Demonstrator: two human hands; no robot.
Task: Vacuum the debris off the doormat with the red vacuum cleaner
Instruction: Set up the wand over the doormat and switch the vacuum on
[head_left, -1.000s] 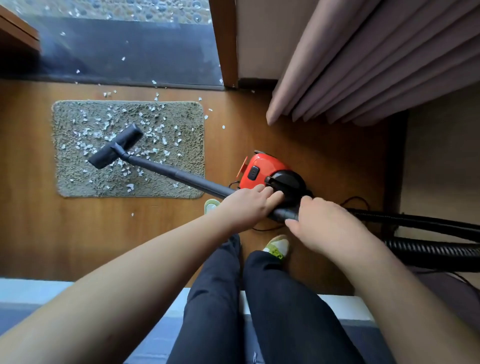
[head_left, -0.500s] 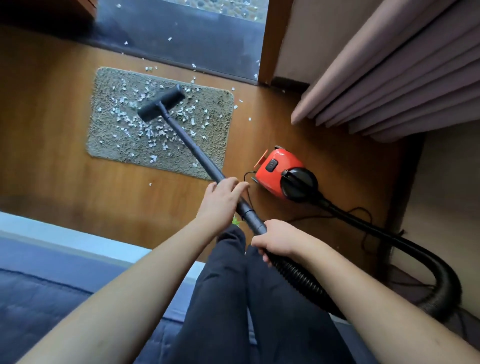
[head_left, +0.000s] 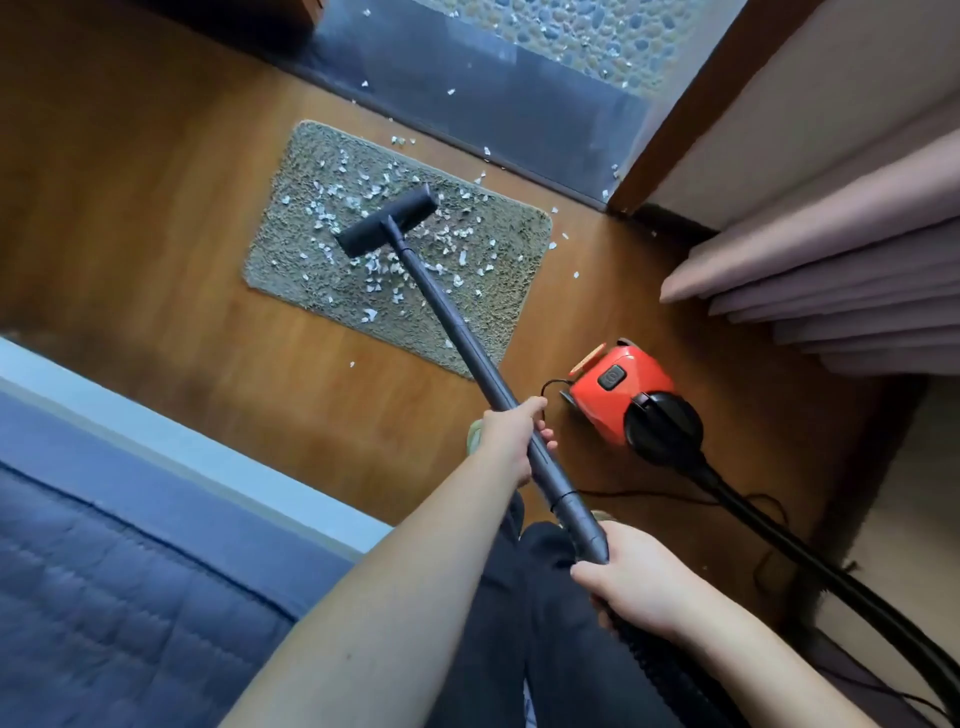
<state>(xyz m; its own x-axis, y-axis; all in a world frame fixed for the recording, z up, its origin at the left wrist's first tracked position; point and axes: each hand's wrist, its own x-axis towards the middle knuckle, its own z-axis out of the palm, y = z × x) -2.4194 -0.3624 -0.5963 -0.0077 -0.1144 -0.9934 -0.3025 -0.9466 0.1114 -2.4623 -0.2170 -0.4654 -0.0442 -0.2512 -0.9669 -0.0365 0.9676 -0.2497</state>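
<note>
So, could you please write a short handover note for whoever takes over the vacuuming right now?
Left hand grips the wand mid-shaft; right hand grips its rear end at the hose.
Nozzle is over the middle of the doormat; red vacuum sits on the floor to the right.
Done: little; white debris covers most of the mat.
Left: sweep the whole mat.
</note>
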